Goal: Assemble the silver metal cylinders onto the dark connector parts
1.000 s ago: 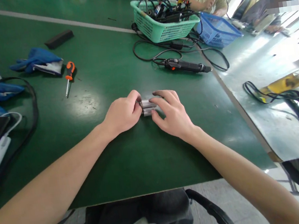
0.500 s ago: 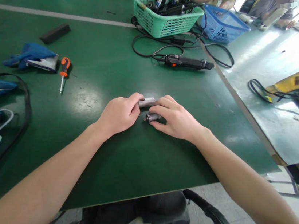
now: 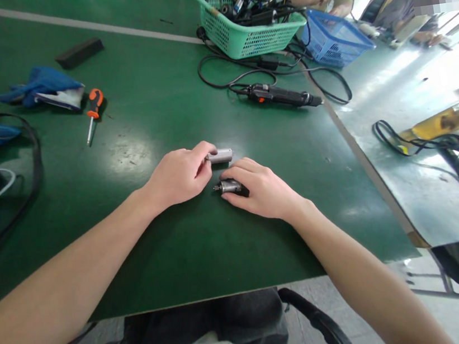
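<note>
My left hand (image 3: 183,172) is closed on the left end of a silver metal cylinder (image 3: 222,155), whose right end sticks out past the fingertips. Just below and to the right, my right hand (image 3: 261,187) has its thumb and fingers around a small dark grey cylindrical motor (image 3: 230,186). The motor lies level close to the tabletop, its thin shaft pointing left. A small gap separates the two parts. My palms hide the rest of the right hand's grip.
An orange and black screwdriver (image 3: 95,113) and blue gloves (image 3: 45,89) lie at left, near a black block (image 3: 79,53). A black electric screwdriver (image 3: 282,96) with a looped cord is right of centre. Behind stand a green basket (image 3: 254,39) of cables and a blue basket (image 3: 337,45).
My right hand has come off the silver cylinder and moved slightly down and left, its fingers now around the dark motor. The left hand keeps the cylinder. The whole view has shifted slightly.
</note>
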Tool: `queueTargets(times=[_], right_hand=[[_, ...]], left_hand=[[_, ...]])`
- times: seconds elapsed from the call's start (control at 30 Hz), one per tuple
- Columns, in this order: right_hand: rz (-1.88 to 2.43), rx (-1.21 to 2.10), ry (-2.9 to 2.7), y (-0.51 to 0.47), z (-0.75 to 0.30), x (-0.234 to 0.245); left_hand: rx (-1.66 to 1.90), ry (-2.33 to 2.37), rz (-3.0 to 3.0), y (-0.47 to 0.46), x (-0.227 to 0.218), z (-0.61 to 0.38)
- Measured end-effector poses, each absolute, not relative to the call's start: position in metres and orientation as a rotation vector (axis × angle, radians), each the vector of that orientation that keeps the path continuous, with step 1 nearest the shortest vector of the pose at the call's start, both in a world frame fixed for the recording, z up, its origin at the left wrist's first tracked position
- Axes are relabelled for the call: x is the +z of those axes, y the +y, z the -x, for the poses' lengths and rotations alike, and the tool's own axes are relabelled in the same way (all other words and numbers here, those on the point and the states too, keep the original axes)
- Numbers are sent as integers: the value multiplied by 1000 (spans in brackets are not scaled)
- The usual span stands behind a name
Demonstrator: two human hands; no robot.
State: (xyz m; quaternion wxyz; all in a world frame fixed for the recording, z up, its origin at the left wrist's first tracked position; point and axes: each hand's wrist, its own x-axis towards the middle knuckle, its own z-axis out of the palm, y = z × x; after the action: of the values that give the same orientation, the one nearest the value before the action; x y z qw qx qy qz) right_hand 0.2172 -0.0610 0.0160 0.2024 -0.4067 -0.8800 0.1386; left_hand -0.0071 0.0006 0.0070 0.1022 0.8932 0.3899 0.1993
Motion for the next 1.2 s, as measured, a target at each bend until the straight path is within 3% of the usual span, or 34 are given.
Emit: queueTargets(times=[0.37, 1.2], right_hand=[[1179, 341, -2357, -60, -215, 9], [1208, 288, -2347, -60, -212, 4]], left_hand=[[414, 844, -2818, -3, 9, 9], [385, 837, -2895, 0, 4, 8]])
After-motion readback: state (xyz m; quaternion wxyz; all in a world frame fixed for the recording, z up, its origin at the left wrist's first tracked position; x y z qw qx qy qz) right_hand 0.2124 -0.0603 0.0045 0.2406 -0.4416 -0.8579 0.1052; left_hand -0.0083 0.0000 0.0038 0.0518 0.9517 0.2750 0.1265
